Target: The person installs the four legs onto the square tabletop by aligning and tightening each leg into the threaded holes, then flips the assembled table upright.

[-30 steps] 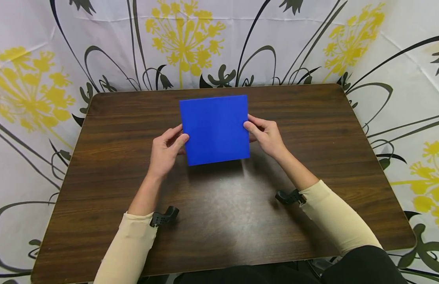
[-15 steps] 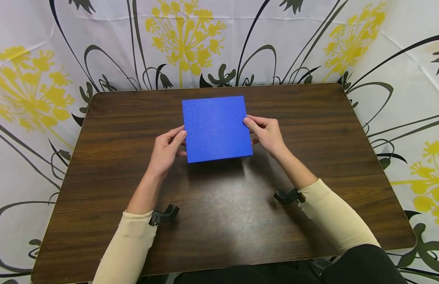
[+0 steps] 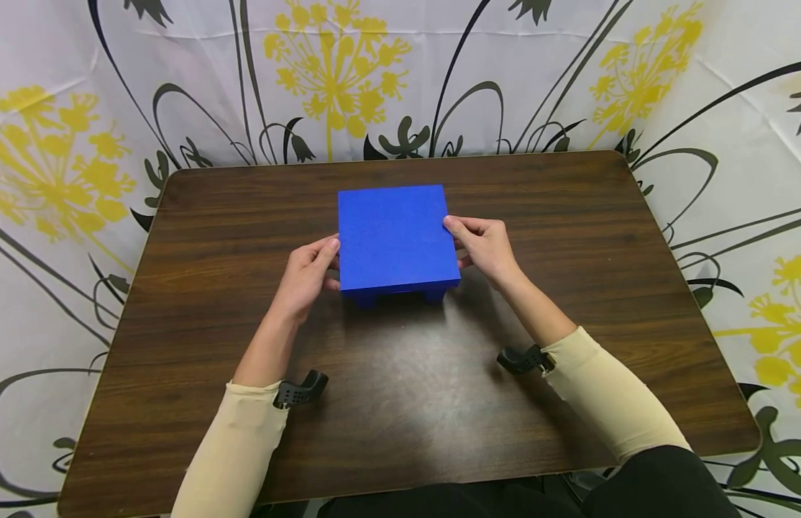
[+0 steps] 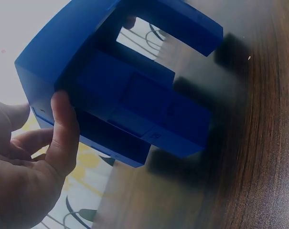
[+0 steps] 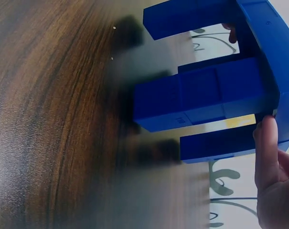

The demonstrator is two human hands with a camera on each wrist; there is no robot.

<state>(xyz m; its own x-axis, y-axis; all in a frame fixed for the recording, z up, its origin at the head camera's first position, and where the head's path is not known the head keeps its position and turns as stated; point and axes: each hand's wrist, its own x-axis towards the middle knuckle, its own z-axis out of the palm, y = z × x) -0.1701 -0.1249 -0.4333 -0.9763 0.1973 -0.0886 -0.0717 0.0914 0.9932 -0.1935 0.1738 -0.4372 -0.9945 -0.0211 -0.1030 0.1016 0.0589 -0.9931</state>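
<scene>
A small blue table with a flat square top and blocky legs is held level over the wooden tabletop. My left hand grips its left edge, thumb at the top's rim and fingers beneath. On the opposite edge, my right hand pinches the rim the same way. Several thick legs point down in the left wrist view, with dark shadows on the wood near their ends. The right wrist view also shows the blue legs, seemingly a little above the surface. The far legs are hidden in the head view.
The brown wood-grain table extends to both sides and toward the person. Behind it hangs a white curtain with yellow and grey flowers. Black wrist-camera mounts sit on both forearms.
The blue table has tipped from facing the camera to level and come down, so its front edge and front legs now show. Both hands keep their hold and turn with it.
</scene>
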